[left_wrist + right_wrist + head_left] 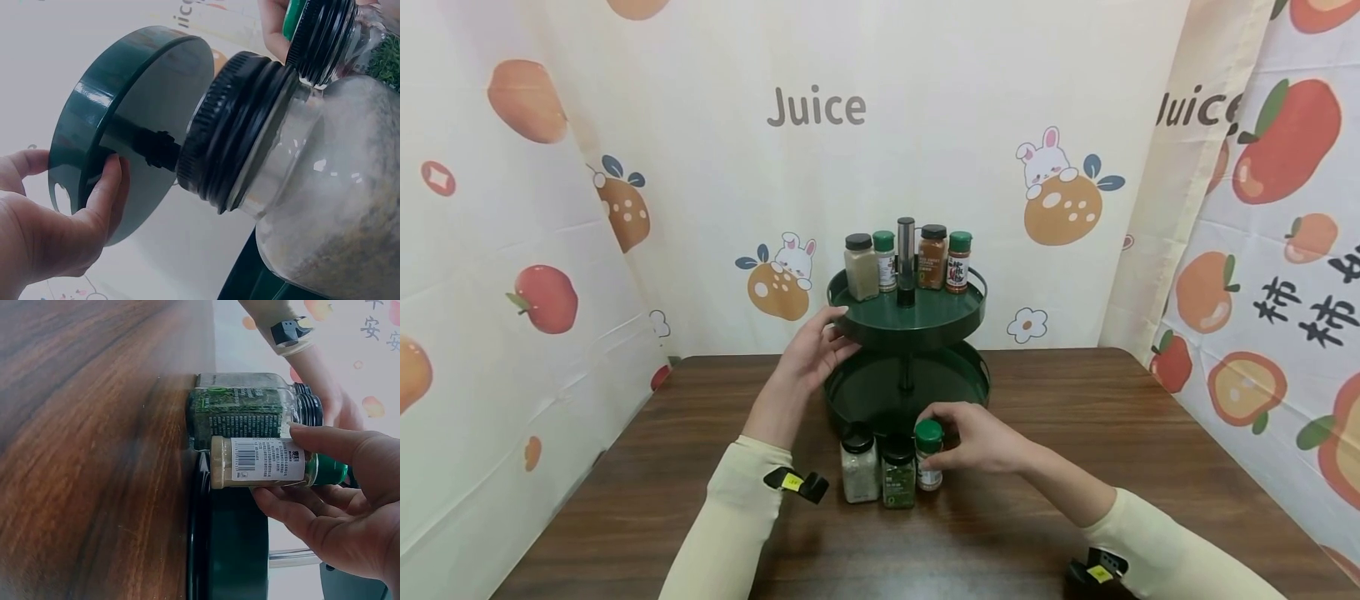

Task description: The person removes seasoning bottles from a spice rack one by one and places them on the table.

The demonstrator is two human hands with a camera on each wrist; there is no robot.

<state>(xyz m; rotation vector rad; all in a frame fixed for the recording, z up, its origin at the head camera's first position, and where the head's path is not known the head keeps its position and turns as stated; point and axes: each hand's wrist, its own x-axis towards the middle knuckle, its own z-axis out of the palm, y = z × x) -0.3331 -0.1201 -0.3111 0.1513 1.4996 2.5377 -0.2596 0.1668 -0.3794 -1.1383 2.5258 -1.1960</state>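
A dark green two-tier turntable rack [910, 337] stands on the table. My left hand [815, 350] grips the left rim of its upper tray [75, 144], thumb on the outside and fingers curled underneath. In front of the lower tray [880, 392], my right hand [981, 440] pinches a small green-capped spice jar [265, 461] between thumb and fingers. That jar is upright, with pale powder and a white barcode label, its base close over the tabletop. Left of it stand a black-capped jar of green herbs [898, 475] and a black-capped jar of greyish-white seasoning [860, 467].
On the upper tray stand a black-capped beige jar [861, 271], two green-capped jars and a black-capped reddish-brown jar [932, 260], around a central post [906, 258]. Fruit-printed curtains [925, 108] hang behind and beside the wooden table [1052, 383].
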